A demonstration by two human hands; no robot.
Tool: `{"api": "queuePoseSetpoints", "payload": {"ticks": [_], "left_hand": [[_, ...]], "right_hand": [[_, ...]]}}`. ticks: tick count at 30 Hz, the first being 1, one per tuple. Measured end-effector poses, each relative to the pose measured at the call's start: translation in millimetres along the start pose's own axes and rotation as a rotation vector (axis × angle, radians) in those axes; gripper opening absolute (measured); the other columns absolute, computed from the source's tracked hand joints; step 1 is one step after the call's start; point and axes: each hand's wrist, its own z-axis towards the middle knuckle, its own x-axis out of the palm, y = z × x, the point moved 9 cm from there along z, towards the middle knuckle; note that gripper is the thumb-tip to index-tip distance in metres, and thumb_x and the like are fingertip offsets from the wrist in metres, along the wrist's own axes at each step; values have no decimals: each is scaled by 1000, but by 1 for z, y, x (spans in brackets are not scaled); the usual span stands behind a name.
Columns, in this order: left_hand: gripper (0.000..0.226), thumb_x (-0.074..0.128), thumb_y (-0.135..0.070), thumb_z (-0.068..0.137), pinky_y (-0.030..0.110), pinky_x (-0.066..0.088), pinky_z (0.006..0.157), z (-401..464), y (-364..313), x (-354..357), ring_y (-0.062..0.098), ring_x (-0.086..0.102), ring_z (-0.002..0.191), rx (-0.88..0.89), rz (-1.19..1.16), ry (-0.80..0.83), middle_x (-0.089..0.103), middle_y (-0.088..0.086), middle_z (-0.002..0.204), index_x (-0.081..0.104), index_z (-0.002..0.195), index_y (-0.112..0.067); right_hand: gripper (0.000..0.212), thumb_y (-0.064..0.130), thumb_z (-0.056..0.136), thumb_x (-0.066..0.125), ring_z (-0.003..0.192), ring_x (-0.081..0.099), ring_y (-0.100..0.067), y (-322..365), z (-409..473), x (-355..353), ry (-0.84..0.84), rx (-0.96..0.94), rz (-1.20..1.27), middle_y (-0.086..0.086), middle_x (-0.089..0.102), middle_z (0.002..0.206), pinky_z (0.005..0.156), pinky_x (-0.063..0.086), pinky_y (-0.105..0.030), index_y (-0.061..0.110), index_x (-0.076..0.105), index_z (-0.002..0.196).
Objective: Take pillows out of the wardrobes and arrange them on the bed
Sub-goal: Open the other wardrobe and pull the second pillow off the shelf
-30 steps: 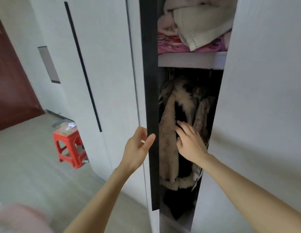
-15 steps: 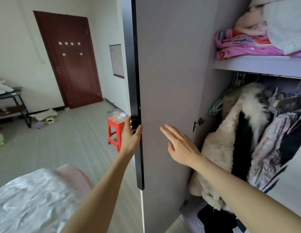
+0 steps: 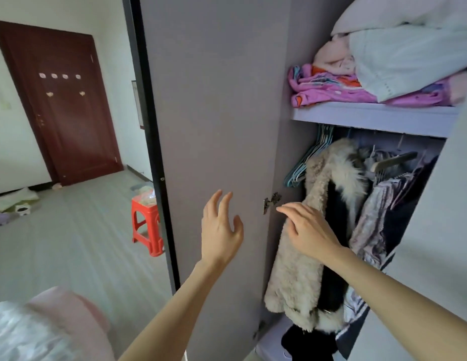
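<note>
wardrobe standing open, both hands empty

pale floorboards are stretching away on the left toward a dark red door [image 3: 58, 100], with a red plastic stool [image 3: 146, 225] sitting just beside the edge of the open wardrobe door [image 3: 214, 113]. that door is swinging wide, its plain inner face filling the middle of the view, a metal hinge [image 3: 271, 201] showing where it meets the cabinet. the left hand [image 3: 220, 230] is hovering in front of the door's inner face, fingers [image 3: 214, 204] spread apart and gripping nothing. the right hand [image 3: 308, 230] is reaching across the hanging fur coat [image 3: 300, 256], palm down, fingers loosely apart and also holding nothing. dark and patterned clothes [image 3: 378, 217] are hanging to the right of the coat. on the shelf [image 3: 370, 118] above, a white pillow [image 3: 404, 63] is lying on top of folded pink bedding [image 3: 331, 89]. a corner of the bed [image 3: 31, 332] is showing at the lower left.
</note>
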Motion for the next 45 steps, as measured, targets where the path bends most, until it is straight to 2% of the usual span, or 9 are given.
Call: {"api": "queuePoseSetpoints", "payload": {"ticks": [5, 9, 13, 18, 23, 27, 35, 40, 45], "left_hand": [[34, 51, -8, 86, 20, 32, 89, 21, -59, 72, 25, 45, 117, 118, -121, 175, 50, 9, 125, 51, 120, -9], [32, 49, -14, 89, 18, 31, 83, 29, -113, 124, 20, 46, 114, 213, -242, 284, 52, 3, 122, 50, 121, -14], [34, 49, -15, 91, 16, 31, 84, 36, -159, 165, 19, 50, 111, 273, -351, 376, 52, 3, 124, 48, 125, -14], [35, 51, -13, 91, 12, 32, 87, 39, -179, 201, 13, 49, 113, 313, -435, 481, 51, 2, 127, 48, 126, -13], [36, 51, -16, 90, 32, 43, 96, 46, -175, 223, 16, 48, 119, 367, -477, 583, 50, 1, 128, 46, 127, -14], [38, 54, -18, 89, 29, 44, 92, 33, -183, 233, 16, 52, 113, 465, -553, 683, 53, 2, 125, 46, 127, -16], [42, 56, -23, 89, 25, 42, 95, -60, -239, 220, 11, 52, 112, 799, -771, 948, 54, 0, 124, 46, 129, -17], [43, 51, -30, 89, 39, 44, 97, -115, -288, 195, 14, 50, 116, 983, -906, 1071, 53, 0, 127, 43, 131, -23], [56, 42, -49, 88, 38, 38, 105, -163, -333, 167, 7, 34, 131, 1133, -952, 1145, 33, -10, 145, 19, 139, -43]], "right_hand": [[31, 9, 78, 54, 107, 59, -28, -84, -43, -62, 22, 213, -380, -10, 67, 108, 96, 41, -47, 7, 66, 106], [34, 12, 62, 74, 110, 59, -30, -124, -54, -120, 48, 199, -825, -11, 69, 104, 97, 38, -58, 8, 70, 95], [52, 28, 90, 47, 142, 14, -28, -164, -53, -127, 419, 177, -1128, -9, 30, 150, 109, -1, -63, 15, 35, 139], [52, 33, 97, 28, 143, -6, -26, -192, -48, -125, 637, 265, -1368, -4, 10, 156, 105, -15, -65, 20, 15, 145], [40, 27, 96, 37, 140, 14, -24, -175, -43, -134, 475, 406, -1201, 0, 38, 146, 110, -11, -54, 17, 43, 133], [28, 22, 80, 48, 123, 48, -27, -123, -65, -141, 318, 183, -1267, -4, 66, 106, 106, 28, -59, 14, 69, 97], [23, 17, 80, 47, 124, 42, -26, -37, -118, -167, 122, 159, -1271, -7, 66, 101, 107, 27, -55, 9, 66, 90], [22, 11, 76, 47, 116, 56, -29, 14, -158, -192, 31, 171, -1272, -9, 70, 96, 105, 34, -53, 7, 64, 89], [19, 7, 85, 34, 120, 44, -31, 54, -218, -232, -115, 337, -1265, -12, 50, 108, 108, 30, -40, 6, 53, 85]]}}
